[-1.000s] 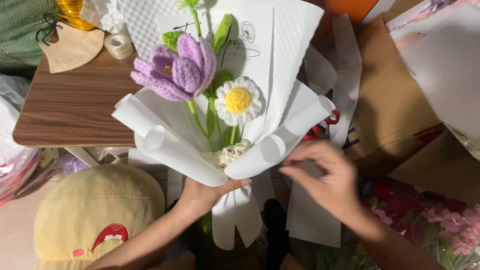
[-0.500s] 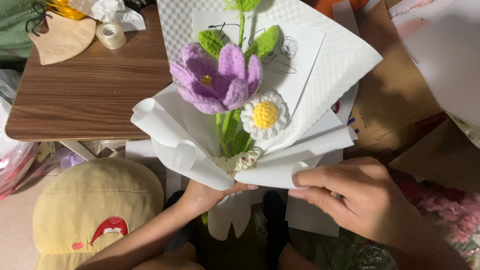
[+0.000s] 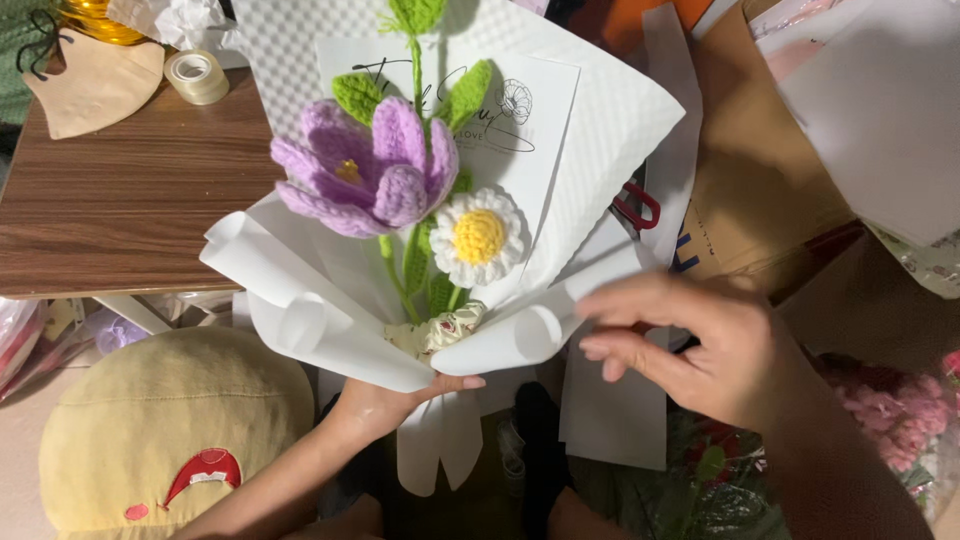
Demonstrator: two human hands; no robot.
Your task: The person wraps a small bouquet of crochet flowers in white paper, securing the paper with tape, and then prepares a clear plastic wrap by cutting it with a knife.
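My left hand (image 3: 385, 405) grips the gathered neck of the bouquet (image 3: 440, 250), holding it upright over the edge of the wooden table (image 3: 120, 200). A purple crochet flower (image 3: 365, 170) and a white daisy (image 3: 478, 238) sit inside the white wrapping paper (image 3: 600, 130). My right hand (image 3: 700, 345) hovers by the right fold, fingers loosely spread, possibly brushing the paper

Dark wood-grain tabletop (image 3: 120, 215) at upper left carries, along its far edge, a beige face mask (image 3: 95, 88) w/ dark ear loop, a roll of clear tape (image 3: 197, 76) just right of it, a shiny gold obj. (image 3: 95, 20) & crumpled white paper (image 3: 170, 20) behind.
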